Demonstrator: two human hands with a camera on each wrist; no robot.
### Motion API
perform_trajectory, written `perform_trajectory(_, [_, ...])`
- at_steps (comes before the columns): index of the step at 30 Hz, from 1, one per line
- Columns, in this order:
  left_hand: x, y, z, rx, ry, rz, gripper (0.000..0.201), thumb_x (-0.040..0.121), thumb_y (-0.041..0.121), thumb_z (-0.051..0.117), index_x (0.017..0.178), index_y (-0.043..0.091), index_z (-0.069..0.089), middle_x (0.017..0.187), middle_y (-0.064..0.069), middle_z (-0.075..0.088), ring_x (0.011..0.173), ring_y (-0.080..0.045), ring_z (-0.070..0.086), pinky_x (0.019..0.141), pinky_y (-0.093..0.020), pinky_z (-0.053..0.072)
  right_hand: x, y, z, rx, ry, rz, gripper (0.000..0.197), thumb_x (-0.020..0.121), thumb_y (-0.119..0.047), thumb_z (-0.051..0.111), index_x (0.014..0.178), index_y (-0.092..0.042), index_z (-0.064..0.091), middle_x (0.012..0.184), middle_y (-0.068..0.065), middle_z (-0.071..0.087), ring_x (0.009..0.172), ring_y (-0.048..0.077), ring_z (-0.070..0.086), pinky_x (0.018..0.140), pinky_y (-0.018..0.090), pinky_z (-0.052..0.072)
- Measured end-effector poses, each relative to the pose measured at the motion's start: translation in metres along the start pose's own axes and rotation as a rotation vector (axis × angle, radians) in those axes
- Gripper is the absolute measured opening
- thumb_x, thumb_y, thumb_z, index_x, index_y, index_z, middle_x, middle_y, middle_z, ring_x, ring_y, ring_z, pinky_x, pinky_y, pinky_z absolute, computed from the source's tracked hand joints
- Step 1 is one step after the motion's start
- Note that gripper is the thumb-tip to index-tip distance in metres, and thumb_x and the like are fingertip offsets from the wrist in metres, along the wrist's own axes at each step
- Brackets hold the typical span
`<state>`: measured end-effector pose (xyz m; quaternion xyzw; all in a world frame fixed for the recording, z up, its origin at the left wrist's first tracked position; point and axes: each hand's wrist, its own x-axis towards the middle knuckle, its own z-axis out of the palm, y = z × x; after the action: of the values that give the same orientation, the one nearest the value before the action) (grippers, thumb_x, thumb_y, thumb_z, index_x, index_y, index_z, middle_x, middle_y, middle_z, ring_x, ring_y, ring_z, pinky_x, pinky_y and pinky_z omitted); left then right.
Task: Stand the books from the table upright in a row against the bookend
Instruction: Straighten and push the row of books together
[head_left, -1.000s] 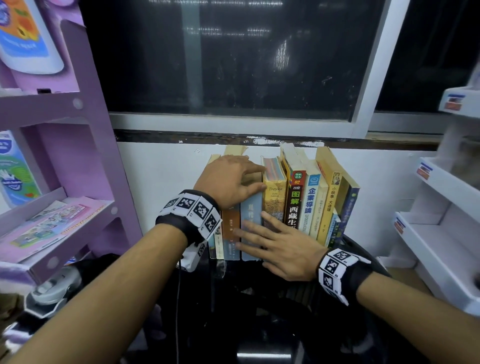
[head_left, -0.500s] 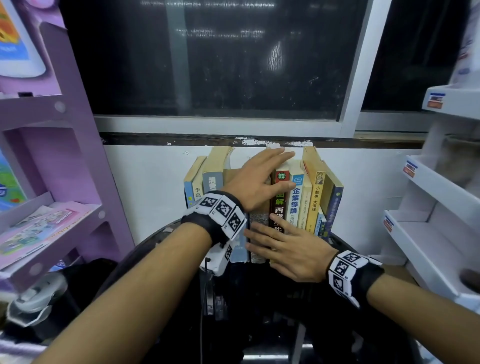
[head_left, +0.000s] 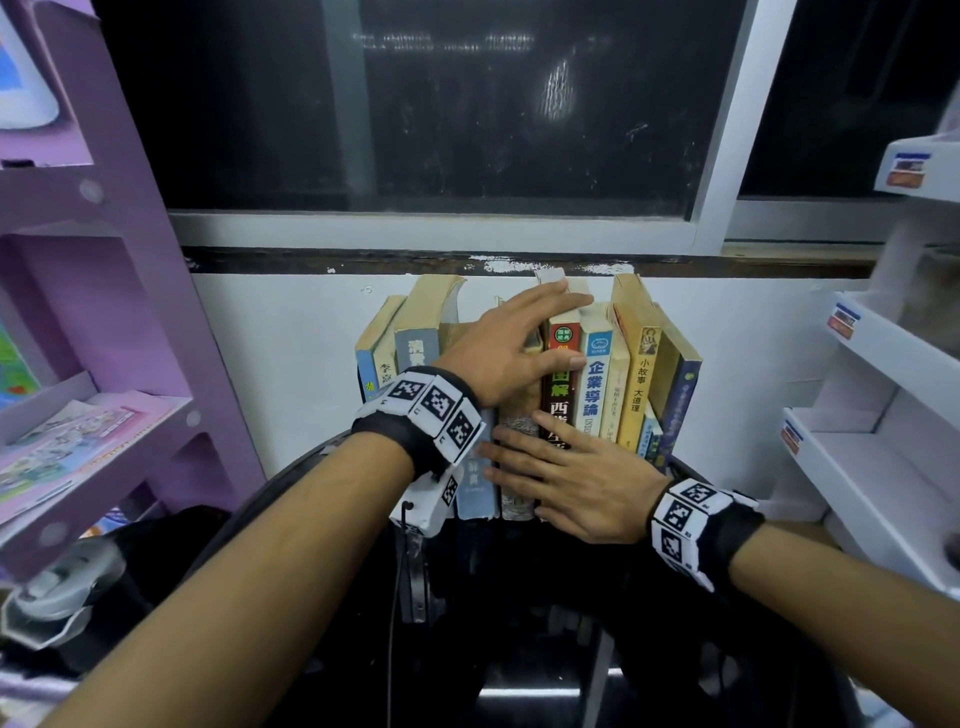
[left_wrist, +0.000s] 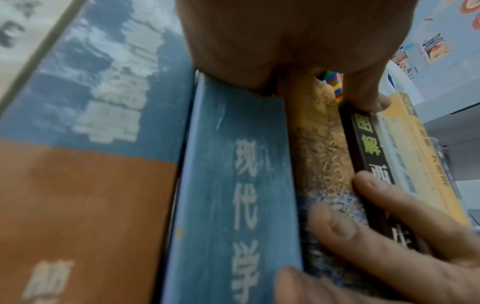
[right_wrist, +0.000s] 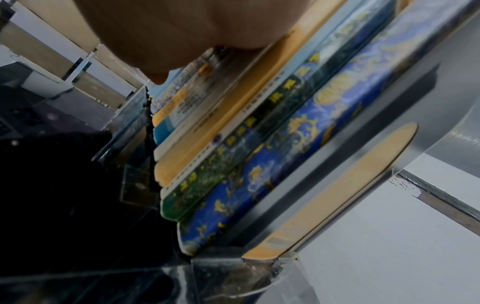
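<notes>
A row of books stands upright on the round black glass table (head_left: 524, 639), backs to the white wall. My left hand (head_left: 519, 348) lies over the tops of the middle books with fingers stretched out; its thumb touches the black-spined book (head_left: 558, 400) (left_wrist: 369, 148). My right hand (head_left: 566, 473) presses flat, fingers straight, on the lower spines of the tan book (head_left: 514, 431) (left_wrist: 319, 144) and its neighbours. A blue-spined book (left_wrist: 233, 195) stands left of the tan one. The dark blue book (right_wrist: 285, 154) ends the row on the right, leaning against a clear bookend (right_wrist: 337, 195).
A purple shelf unit (head_left: 130, 260) with leaflets stands close on the left, and white shelves (head_left: 883, 441) close on the right. A dark window runs above the books. A thin cable (head_left: 395, 597) hangs from my left wrist over the table.
My left hand slid right along the book tops, from the left books to the middle ones, uncovering the left books. My right hand stays flat on the spines.
</notes>
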<state>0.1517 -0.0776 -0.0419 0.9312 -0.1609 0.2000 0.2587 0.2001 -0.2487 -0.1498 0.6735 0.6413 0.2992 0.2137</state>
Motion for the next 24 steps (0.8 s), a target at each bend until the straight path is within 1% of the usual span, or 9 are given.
perform_trajectory(5, [0.000,0.000,0.000,0.000,0.015,0.022,0.056,0.090,0.039,0.061,0.142,0.034,0.040,0.156,0.004,0.028,0.142,-0.013,0.026,0.106,-0.025,0.025,0.001,0.001,0.000,-0.024,-0.022,0.004,0.071,0.097,-0.046,0.040,0.155,-0.014,0.016,0.162,0.008,0.006,0.150,0.024,0.001,0.120,0.048,-0.006])
perform_trajectory(8, [0.000,-0.001,0.001,0.004,0.028,0.035,0.055,0.090,0.037,0.062,0.141,0.033,0.042,0.156,0.004,0.030,0.142,-0.013,0.027,0.106,-0.024,0.026,0.002,0.000,0.001,-0.037,-0.024,0.005,0.072,0.097,-0.047,0.040,0.155,-0.014,0.014,0.162,0.007,0.004,0.150,0.024,-0.002,0.120,0.048,-0.008])
perform_trajectory(13, [-0.001,-0.005,0.000,-0.026,0.029,0.061,0.053,0.090,0.036,0.063,0.139,0.031,0.044,0.155,0.002,0.032,0.142,-0.016,0.030,0.112,-0.034,0.033,0.003,0.001,0.002,-0.043,-0.038,0.010,0.072,0.098,-0.047,0.036,0.156,-0.014,0.009,0.163,0.006,0.000,0.150,0.022,-0.006,0.120,0.047,-0.009])
perform_trajectory(16, [-0.001,-0.006,0.001,-0.027,0.031,0.051,0.054,0.089,0.037,0.063,0.140,0.031,0.044,0.155,0.003,0.032,0.142,-0.015,0.029,0.113,-0.037,0.033,0.004,0.001,0.001,-0.032,-0.053,0.010,0.072,0.099,-0.046,0.036,0.156,-0.014,0.008,0.163,0.006,0.000,0.150,0.022,-0.006,0.120,0.047,-0.009])
perform_trajectory(20, [-0.002,-0.003,-0.001,-0.017,0.021,0.028,0.055,0.089,0.039,0.063,0.140,0.033,0.043,0.155,0.005,0.031,0.142,-0.013,0.027,0.114,-0.036,0.030,0.003,-0.001,-0.003,-0.015,-0.056,0.013,0.072,0.098,-0.046,0.037,0.156,-0.014,0.009,0.163,0.006,0.000,0.150,0.023,-0.006,0.120,0.048,-0.007])
perform_trajectory(22, [-0.003,0.000,-0.002,-0.004,0.008,0.015,0.056,0.089,0.042,0.061,0.141,0.035,0.042,0.155,0.006,0.030,0.142,-0.012,0.027,0.114,-0.039,0.030,0.002,-0.003,-0.007,0.012,-0.050,0.011,0.072,0.098,-0.046,0.039,0.156,-0.015,0.010,0.163,0.006,0.000,0.150,0.024,-0.005,0.120,0.049,-0.005])
perform_trajectory(24, [-0.003,0.003,-0.003,0.029,-0.004,0.001,0.057,0.089,0.047,0.059,0.142,0.036,0.041,0.155,0.007,0.030,0.142,-0.012,0.026,0.115,-0.045,0.029,-0.004,-0.003,-0.011,0.031,-0.038,0.010,0.070,0.098,-0.045,0.039,0.156,-0.016,0.012,0.163,0.006,0.003,0.150,0.024,-0.003,0.120,0.050,-0.001])
